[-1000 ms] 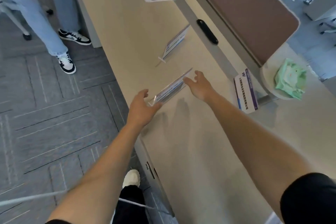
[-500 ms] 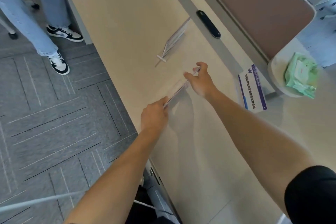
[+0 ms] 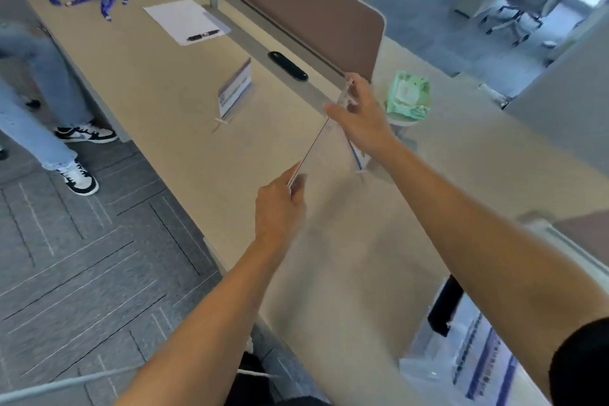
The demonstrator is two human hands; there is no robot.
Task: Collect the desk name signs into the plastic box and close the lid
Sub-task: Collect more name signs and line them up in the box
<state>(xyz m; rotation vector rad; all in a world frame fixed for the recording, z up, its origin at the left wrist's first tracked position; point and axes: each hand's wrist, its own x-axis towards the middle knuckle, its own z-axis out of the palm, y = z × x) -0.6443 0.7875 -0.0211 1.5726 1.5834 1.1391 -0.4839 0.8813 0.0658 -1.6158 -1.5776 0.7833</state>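
Grip: left hand (image 3: 280, 208) and right hand (image 3: 361, 119) pinching ends of lifted sign (image 3: 313, 145).
Pending: standing sign (image 3: 235, 89) near far edge of desk (image 3: 164, 86); boxing; lid.

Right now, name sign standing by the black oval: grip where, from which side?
Pinch the standing sign at its two short ends, one hand from each side. Probably best: it is a thin upright sheet with both ends free. The left hand and right hand hold the lifted sign likewise.
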